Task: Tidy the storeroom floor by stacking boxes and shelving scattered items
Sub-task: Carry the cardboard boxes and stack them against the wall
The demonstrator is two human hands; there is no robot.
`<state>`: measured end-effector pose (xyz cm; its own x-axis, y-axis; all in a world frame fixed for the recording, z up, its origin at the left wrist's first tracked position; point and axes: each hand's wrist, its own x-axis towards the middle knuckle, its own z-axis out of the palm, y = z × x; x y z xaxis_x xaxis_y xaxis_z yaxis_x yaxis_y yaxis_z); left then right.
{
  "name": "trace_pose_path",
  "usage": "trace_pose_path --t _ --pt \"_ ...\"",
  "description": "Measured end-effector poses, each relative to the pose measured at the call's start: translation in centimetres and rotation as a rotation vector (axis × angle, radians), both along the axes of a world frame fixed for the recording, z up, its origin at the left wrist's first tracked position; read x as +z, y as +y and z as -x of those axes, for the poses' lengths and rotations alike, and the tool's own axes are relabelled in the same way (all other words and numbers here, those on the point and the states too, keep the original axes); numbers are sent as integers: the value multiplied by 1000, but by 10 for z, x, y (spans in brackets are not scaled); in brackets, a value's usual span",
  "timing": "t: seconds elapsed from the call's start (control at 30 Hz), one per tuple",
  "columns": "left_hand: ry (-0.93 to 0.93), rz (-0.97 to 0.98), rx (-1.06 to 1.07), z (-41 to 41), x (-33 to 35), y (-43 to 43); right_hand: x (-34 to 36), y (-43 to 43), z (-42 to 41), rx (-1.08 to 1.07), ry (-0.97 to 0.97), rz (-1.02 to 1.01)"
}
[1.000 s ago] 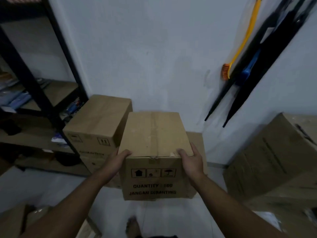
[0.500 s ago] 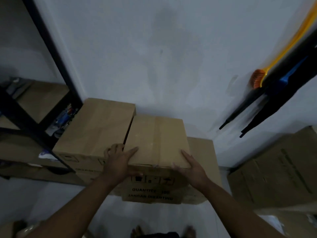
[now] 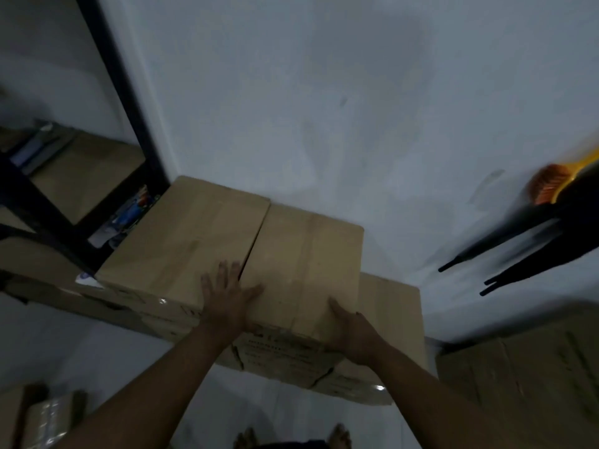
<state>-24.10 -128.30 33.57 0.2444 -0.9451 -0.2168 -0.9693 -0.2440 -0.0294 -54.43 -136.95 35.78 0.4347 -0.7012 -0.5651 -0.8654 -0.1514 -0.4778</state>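
Carried box [image 3: 304,264], held in the air a second ago, now set down flush against the right side of the neighbouring box [image 3: 184,241], atop a lower box [image 3: 392,312]. Left hand [image 3: 227,296] grip released, laid flat across the seam between both tops; right hand [image 3: 355,332] still grasping the carried box's near corner, away from the neighbouring box. Stacking step judged nearly complete; letting go pending.
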Motion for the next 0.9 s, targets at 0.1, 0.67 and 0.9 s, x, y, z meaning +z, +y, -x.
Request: trace_pose_path --t 0.1,0.67,0.9 --pt "33 -64 -5 -7 -2 -14 -5 -20 -1 75 37 -18" --pt "-6 -7 -80 -3 -12 -2 2 -9 4 155 115 -33" --pt "-45 98 2 35 -13 54 -10 43 1 213 476 421"
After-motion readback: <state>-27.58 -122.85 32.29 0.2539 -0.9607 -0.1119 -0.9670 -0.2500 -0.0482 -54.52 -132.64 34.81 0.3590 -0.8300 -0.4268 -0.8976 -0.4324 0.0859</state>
